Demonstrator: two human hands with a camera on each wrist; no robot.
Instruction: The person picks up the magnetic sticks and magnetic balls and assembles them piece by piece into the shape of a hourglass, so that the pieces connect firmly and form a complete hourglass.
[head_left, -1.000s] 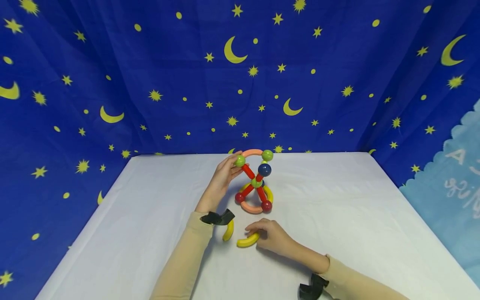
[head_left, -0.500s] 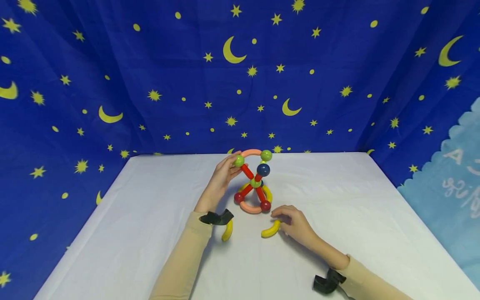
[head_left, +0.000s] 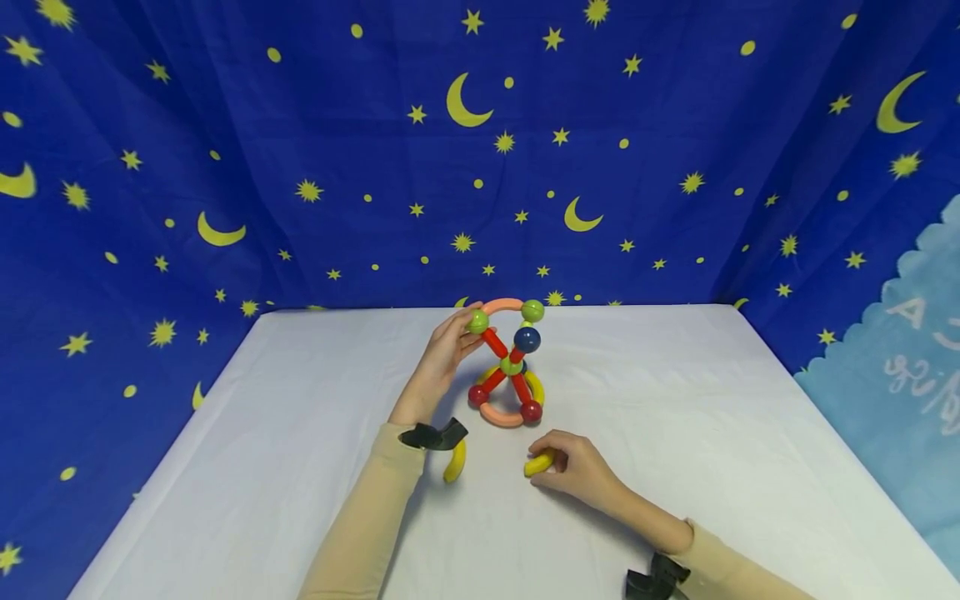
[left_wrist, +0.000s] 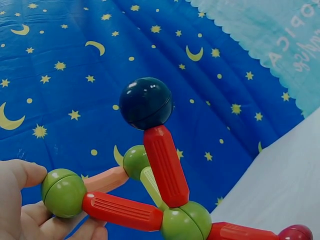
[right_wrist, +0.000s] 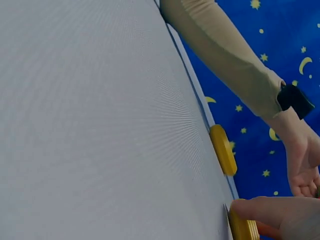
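Note:
A ball-and-stick model (head_left: 511, 367) of magnetic rods and balls stands upright at the middle of the table. My left hand (head_left: 435, 373) holds it by the upper left green ball (left_wrist: 64, 193), one fingertip at the ball's side and other fingers behind and below. A navy ball (left_wrist: 145, 103) tops one red rod (left_wrist: 166, 167). In front of the model's base, my right hand (head_left: 585, 475) grips a yellow curved rod (head_left: 537, 464) between thumb and fingers, partly covering it. In the right wrist view, that yellow rod (right_wrist: 243, 224) is close to the white tabletop.
A second yellow curved rod (head_left: 455, 463) lies beside the left wrist's black strap (head_left: 435, 435). White cloth (head_left: 660, 400) covers the table. Behind it hangs a blue curtain (head_left: 375, 150) with moons and stars, and a light blue panel (head_left: 900, 367) is at right.
The right hand has moved right with the yellow curved rod, then shifted its fingers so the thumb now shows on the near side and more of the rod is covered. Left hand and model stay put.

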